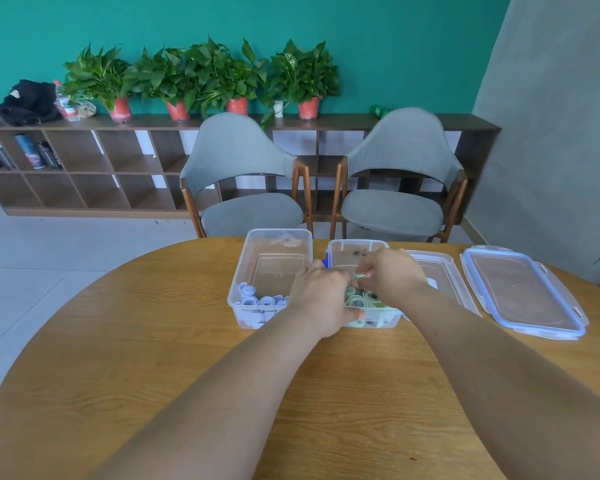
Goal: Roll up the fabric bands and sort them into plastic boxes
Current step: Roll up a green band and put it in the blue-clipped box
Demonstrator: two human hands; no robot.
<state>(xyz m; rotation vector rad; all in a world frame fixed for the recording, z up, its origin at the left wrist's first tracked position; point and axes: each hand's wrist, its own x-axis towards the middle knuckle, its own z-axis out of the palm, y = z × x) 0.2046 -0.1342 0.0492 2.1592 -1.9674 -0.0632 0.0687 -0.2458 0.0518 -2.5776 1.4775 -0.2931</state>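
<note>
Two clear plastic boxes stand side by side on the round wooden table (187, 341). The left box (253, 258) holds several rolled pale blue bands (257, 299) at its near end. The right box (340, 247) holds several rolled green bands (355, 296). My right hand (394, 275) is over the right box and pinches a small rolled green band (359, 276) at its fingertips. My left hand (321, 299) hovers over the near left part of the same box, its fingers curled toward that band; its grip is partly hidden.
Two box lids lie to the right: a plain clear lid (440, 275) and a blue-rimmed lid (523, 292). Two grey chairs (246, 188) (399, 188) face the far table edge. Behind them runs a low shelf (84, 174) with potted plants (201, 74).
</note>
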